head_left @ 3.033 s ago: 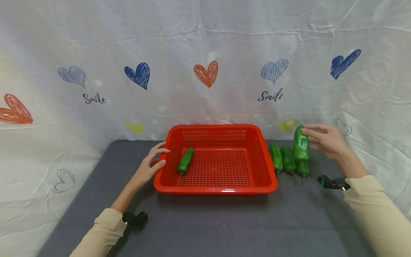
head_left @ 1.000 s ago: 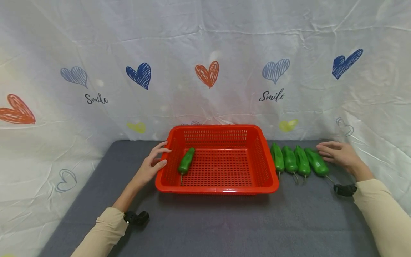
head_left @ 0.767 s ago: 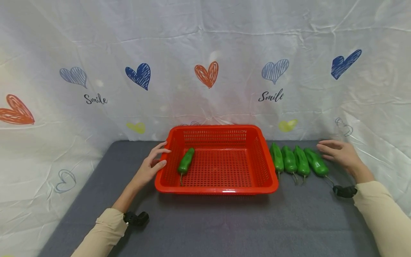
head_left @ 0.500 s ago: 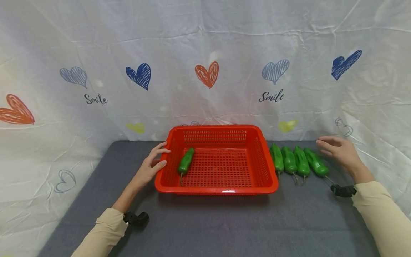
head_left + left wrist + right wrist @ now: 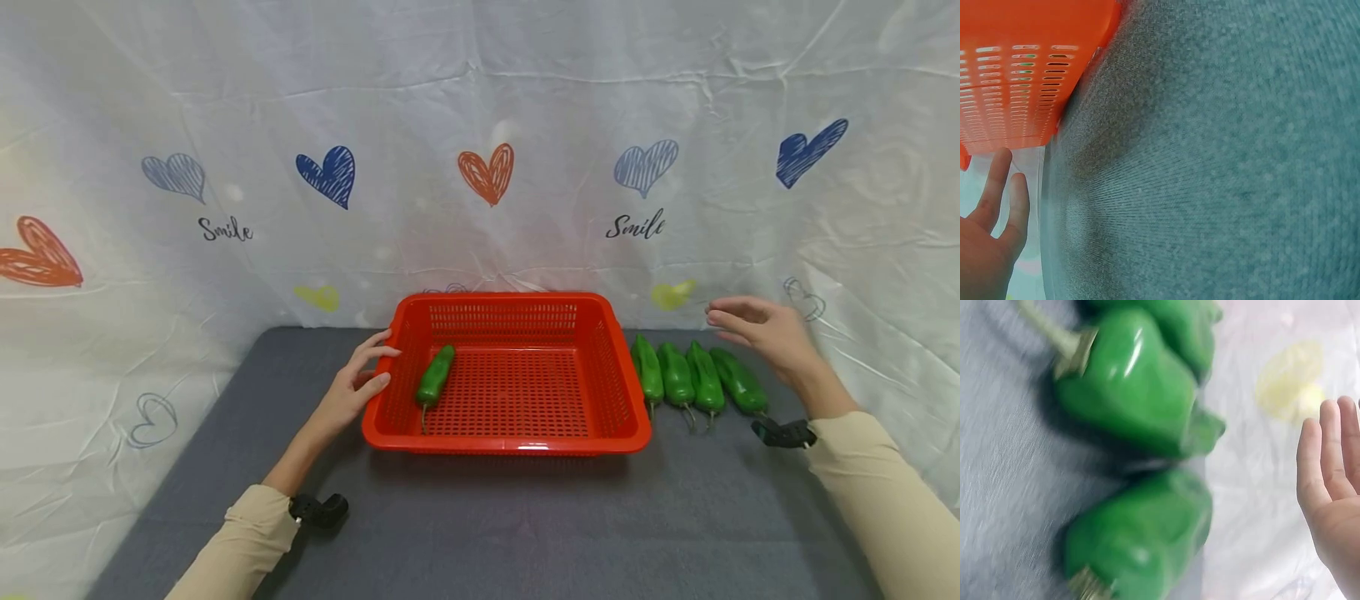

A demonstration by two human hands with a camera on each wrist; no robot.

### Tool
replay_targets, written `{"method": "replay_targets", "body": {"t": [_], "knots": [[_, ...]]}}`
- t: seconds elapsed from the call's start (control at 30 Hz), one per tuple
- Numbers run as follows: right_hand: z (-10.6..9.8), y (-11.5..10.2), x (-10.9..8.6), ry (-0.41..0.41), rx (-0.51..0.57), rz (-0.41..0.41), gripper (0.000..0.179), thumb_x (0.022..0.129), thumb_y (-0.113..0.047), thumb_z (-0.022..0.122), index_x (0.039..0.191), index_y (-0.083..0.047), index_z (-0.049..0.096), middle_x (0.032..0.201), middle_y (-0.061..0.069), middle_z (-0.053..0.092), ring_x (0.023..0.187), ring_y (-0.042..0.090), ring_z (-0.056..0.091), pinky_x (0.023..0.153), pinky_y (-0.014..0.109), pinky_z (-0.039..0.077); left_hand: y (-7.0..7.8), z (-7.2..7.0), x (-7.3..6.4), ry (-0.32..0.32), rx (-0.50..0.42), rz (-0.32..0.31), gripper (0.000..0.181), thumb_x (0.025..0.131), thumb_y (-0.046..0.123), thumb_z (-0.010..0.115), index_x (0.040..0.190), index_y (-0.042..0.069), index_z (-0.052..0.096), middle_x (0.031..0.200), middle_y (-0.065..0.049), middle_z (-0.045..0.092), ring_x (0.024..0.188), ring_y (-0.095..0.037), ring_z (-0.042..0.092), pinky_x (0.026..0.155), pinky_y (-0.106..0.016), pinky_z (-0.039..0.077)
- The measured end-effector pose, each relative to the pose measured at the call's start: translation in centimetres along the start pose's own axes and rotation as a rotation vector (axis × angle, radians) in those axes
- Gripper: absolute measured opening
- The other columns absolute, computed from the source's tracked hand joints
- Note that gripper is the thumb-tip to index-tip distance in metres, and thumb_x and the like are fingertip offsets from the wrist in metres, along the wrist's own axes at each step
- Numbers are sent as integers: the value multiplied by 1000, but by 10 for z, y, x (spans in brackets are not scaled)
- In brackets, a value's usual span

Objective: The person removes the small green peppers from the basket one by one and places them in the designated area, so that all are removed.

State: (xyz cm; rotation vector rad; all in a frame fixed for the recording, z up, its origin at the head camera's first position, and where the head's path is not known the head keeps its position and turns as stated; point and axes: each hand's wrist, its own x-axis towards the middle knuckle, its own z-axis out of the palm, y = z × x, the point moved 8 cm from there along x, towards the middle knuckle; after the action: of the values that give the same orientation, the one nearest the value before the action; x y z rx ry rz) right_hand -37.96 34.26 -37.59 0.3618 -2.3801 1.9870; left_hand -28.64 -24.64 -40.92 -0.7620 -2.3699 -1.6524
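Several green peppers (image 5: 705, 379) lie side by side on the grey cloth, right of a red plastic basket (image 5: 506, 444). Above the far ends of the rightmost ones hovers my right hand (image 5: 761, 333), its fingers loosely extended and holding nothing; the right wrist view shows these fingers apart from the pepper (image 5: 1141, 537). One more green pepper (image 5: 435, 377) lies inside the basket, near its left wall. My left hand (image 5: 352, 387) rests at the basket's left rim with fingers spread. Two of its fingers (image 5: 1018, 200) show straight beside the slotted basket wall in the left wrist view.
A grey cloth (image 5: 487, 533) covers the table. Behind it hangs a white curtain (image 5: 412, 100) printed with hearts and lettering, close to the basket's far side. Each wrist wears a black camera strap (image 5: 318, 510).
The right hand laid the pepper it held at the right end of the row and let go. Since then it has risen and moved left over the peppers. The left hand stays put.
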Motion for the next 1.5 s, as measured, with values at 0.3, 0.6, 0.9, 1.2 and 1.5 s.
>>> {"method": "replay_targets", "body": {"t": [0.3,0.6,0.9,1.2,1.5], "knots": [[32,-26,16,-51,-21,-21,42,99,-10,68,131,15,56,114,0,71,106,17,66,87,31,54,-1,-1,1,-4,-25,1,36,103,0,53,140,0,53,164,-11,23,110,-46,60,81,-33,57],[61,-45,33,-82,-58,-20,44,98,-17,71,131,10,59,121,11,68,107,23,67,85,34,55,-2,0,2,-7,-20,2,36,103,0,54,138,1,54,163,-10,24,108,-46,60,81,-34,57],[92,-63,45,-128,-39,-50,44,98,-15,71,131,10,59,124,14,66,111,24,65,89,36,54,-2,-1,0,-11,-39,2,35,103,-1,53,138,0,53,164,-11,22,107,-46,61,79,-35,58],[128,-75,54,-181,-66,-82,43,97,-15,72,130,10,60,130,25,60,113,28,63,92,44,53,0,-1,0,-12,-39,9,35,103,-3,53,138,-1,54,164,-12,22,107,-46,61,82,-34,57],[159,-81,64,-246,-21,-118,39,97,-10,72,128,11,61,129,28,60,115,37,61,90,41,54,0,0,0,-12,-37,5,35,102,-3,54,137,-1,54,163,-12,23,106,-47,62,80,-35,58]]}}
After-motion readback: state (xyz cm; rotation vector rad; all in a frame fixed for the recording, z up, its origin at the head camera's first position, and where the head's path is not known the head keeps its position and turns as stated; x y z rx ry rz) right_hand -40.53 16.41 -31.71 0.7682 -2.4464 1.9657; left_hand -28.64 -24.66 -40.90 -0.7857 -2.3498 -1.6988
